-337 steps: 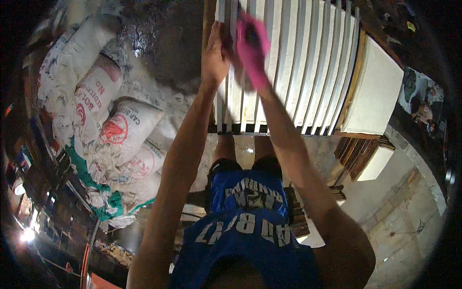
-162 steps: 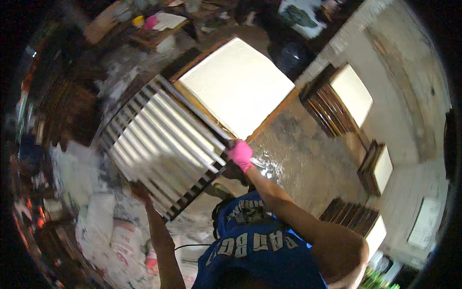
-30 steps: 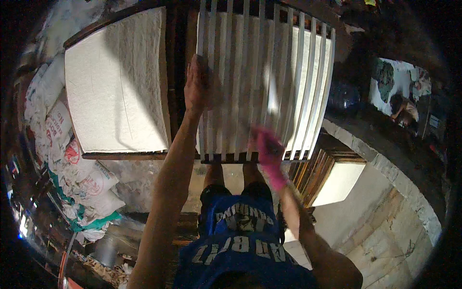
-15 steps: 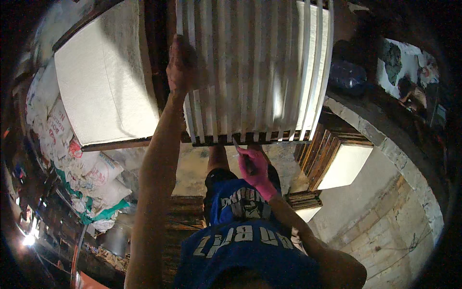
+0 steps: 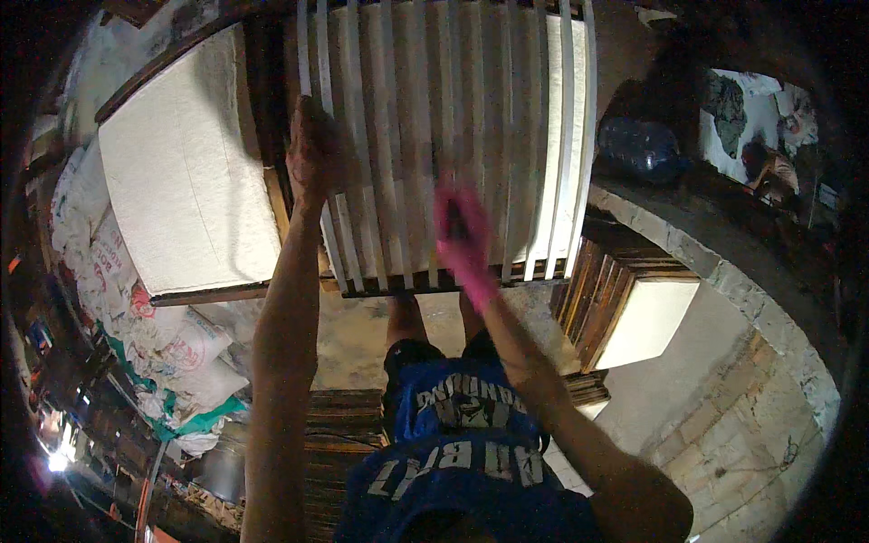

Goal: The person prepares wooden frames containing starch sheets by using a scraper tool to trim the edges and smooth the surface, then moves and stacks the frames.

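Observation:
In front of me lies a frame of long, pale parallel slats (image 5: 358, 90) over a white slab (image 5: 554, 63). My left hand (image 5: 309, 163) grips the frame's left edge, its fingers partly in shadow. My right hand (image 5: 464, 231), in a pink glove, is closed around the dark handle of a knife (image 5: 456, 217) above the middle slats. Motion smears that hand and hides the blade; the earlier frame shows a thin tip. Whether the blade touches the slab I cannot tell.
Another white slab (image 5: 181, 172) on a dark-edged board sits to the left, beside white sacks (image 5: 186, 344). Stacked boards (image 5: 597, 299) lean at the right near a curved block ledge (image 5: 706, 253). A large clear bottle (image 5: 638, 149) and a person (image 5: 771, 172) are farther right.
My right hand has moved away from me with the knife, from the slats' near edge to over their middle. My left hand stays on the frame's edge; the view has shifted slightly.

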Action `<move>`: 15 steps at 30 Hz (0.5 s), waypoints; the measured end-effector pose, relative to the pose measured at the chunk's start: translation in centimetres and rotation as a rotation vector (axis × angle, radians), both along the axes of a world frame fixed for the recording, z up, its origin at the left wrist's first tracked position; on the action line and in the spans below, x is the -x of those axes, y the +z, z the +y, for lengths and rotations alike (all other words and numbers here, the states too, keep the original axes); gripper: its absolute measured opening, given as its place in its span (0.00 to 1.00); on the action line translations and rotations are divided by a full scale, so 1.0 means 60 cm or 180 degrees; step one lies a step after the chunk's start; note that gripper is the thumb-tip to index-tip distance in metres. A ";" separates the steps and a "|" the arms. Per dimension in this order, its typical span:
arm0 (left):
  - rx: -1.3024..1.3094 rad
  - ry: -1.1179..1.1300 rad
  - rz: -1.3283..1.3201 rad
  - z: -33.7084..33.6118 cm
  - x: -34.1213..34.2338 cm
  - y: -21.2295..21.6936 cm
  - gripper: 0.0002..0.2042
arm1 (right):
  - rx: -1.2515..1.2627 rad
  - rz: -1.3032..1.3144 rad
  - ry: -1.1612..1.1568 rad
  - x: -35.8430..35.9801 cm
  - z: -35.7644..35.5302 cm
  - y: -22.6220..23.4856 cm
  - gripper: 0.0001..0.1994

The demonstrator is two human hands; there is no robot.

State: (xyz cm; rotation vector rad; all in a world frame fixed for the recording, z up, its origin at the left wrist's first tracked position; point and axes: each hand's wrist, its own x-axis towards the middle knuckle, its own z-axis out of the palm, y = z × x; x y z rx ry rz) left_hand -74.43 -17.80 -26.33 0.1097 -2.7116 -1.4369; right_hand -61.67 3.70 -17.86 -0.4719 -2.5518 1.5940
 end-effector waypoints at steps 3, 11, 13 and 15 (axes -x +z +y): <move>-0.1964 0.0515 -0.0723 0.000 0.006 0.003 0.27 | -0.0194 -0.0544 0.0748 -0.232 0.035 0.065 0.12; 0.0428 -0.0217 0.0534 0.004 -0.001 0.013 0.25 | -0.1256 0.1885 0.0458 0.388 0.157 -0.032 0.10; 0.0707 -0.0235 0.0667 0.005 -0.001 0.014 0.24 | 0.0504 0.0762 0.0508 0.418 0.132 -0.048 0.16; 0.1106 -0.0207 0.0933 0.007 0.001 0.014 0.24 | 0.0051 0.1018 -0.0064 0.292 0.091 -0.039 0.13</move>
